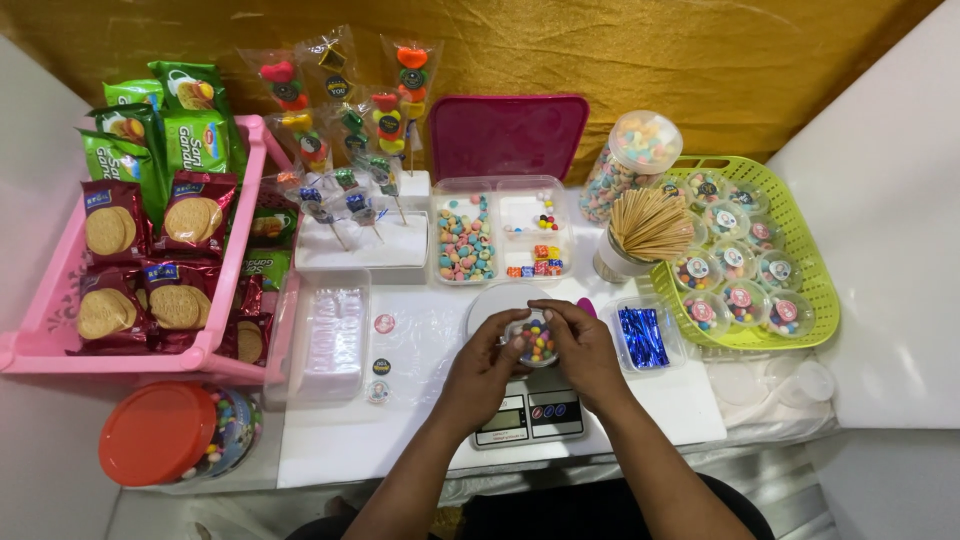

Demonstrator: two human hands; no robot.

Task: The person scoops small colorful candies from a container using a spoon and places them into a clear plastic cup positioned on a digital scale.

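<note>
White table (340,440) (gold backdrop (700,60))

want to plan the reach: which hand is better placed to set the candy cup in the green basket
Right, probably. Both the right hand and left hand hold the candy cup, but the green basket lies on the right side.

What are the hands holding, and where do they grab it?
Both hands hold a small clear round cup of colourful candies over the scale. The left hand and right hand pinch its rim from opposite sides with their fingertips.
</note>
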